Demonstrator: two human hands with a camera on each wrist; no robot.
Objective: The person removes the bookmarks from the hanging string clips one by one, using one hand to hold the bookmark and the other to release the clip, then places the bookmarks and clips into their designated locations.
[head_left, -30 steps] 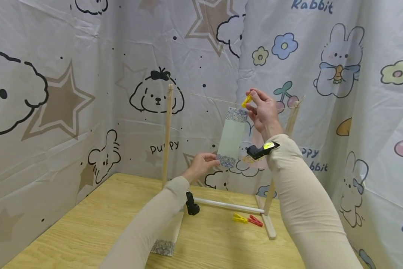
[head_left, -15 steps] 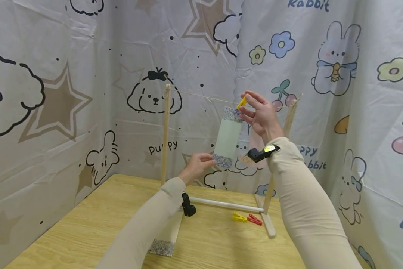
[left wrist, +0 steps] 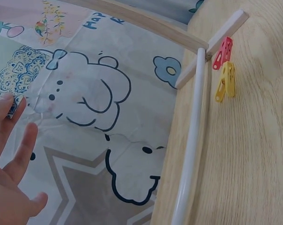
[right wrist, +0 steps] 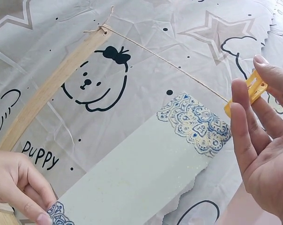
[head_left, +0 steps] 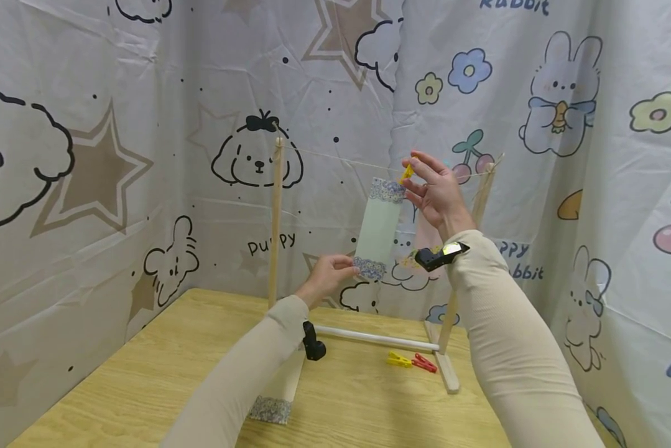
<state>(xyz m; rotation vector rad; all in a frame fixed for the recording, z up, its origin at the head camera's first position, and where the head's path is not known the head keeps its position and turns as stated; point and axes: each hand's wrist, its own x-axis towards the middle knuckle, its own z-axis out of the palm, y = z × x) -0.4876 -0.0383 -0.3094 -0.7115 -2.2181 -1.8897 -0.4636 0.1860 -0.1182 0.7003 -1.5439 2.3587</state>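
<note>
One pale green card (head_left: 377,229) with blue lace-patterned ends slants between a person's two hands, its upper end leaning right. The left hand (head_left: 328,277) pinches the card's lower left corner between thumb and finger, so the card rises to the right of that hand. The right hand (head_left: 440,190) pinches a yellow clip (right wrist: 253,91) at the card's upper right corner, with the card to the left of and below its fingers. The clip's tip meets the string (right wrist: 179,69); whether it also bites the card cannot be told. A pink card (head_left: 429,231) shows farther right, partly behind the right hand's wrist. On the surface (head_left: 346,398), a second yellow clip (head_left: 399,359) touches or nearly touches a red clip (head_left: 425,363), near the white rod (head_left: 369,338).
</note>
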